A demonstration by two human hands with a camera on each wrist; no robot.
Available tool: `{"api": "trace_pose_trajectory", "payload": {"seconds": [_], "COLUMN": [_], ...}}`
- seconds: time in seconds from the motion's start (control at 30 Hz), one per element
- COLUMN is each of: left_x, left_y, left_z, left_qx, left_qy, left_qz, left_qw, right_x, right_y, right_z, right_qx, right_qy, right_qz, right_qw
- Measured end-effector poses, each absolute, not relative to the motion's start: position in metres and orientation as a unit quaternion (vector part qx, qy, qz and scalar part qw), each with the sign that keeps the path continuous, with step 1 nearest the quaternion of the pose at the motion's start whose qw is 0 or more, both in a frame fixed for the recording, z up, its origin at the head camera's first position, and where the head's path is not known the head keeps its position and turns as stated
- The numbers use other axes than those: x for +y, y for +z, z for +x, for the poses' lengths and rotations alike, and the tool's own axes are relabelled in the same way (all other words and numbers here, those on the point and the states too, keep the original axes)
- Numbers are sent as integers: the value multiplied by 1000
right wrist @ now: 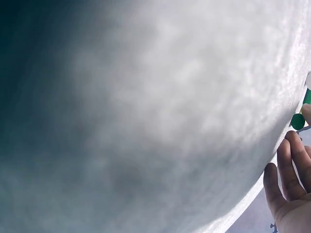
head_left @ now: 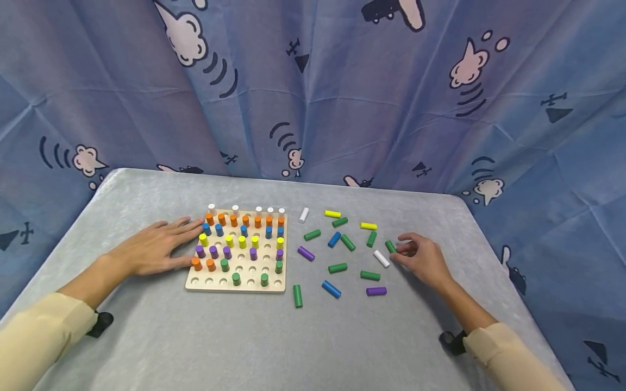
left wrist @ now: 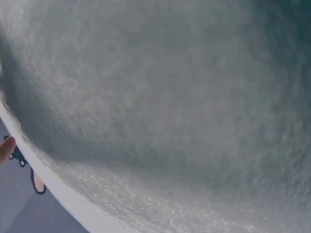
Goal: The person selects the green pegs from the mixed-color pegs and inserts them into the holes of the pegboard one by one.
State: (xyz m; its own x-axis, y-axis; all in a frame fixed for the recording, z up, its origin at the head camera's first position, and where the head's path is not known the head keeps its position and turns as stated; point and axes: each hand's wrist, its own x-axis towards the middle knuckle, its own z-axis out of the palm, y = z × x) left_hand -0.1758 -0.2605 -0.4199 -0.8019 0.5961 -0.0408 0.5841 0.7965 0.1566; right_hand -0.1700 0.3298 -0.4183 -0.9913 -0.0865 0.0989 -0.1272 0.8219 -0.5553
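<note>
My left hand lies flat with spread fingers, its fingertips touching the left edge of the light wooden pegboard. Rows of coloured pegs stand upright in the board: white, orange, blue, yellow, purple and green, with several holes bare. At the right of the loose pegs, my right hand pinches the near end of a green peg between thumb and fingertips. A white peg lies just left of that hand. In the right wrist view, the round end of a green peg shows by the fingers.
Loose pegs lie scattered right of the board, among them a purple peg, a blue peg, a yellow peg and a green peg. A grey cloth covers the table. Behind it hangs a blue patterned curtain.
</note>
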Motion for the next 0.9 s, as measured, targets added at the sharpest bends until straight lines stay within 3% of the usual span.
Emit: {"api": "trace_pose_trajectory", "payload": {"seconds": [0.9], "left_x": [-258], "left_y": [-420], "left_z": [-177], "left_qx": [943], "left_qy": [76], "left_qz": [322], "left_qw": [46], "right_x": [327], "right_y": [-414], "right_z": [-168], "right_qx": [-962], "right_qy": [262], "right_qz": [66], "right_qw": [46]}}
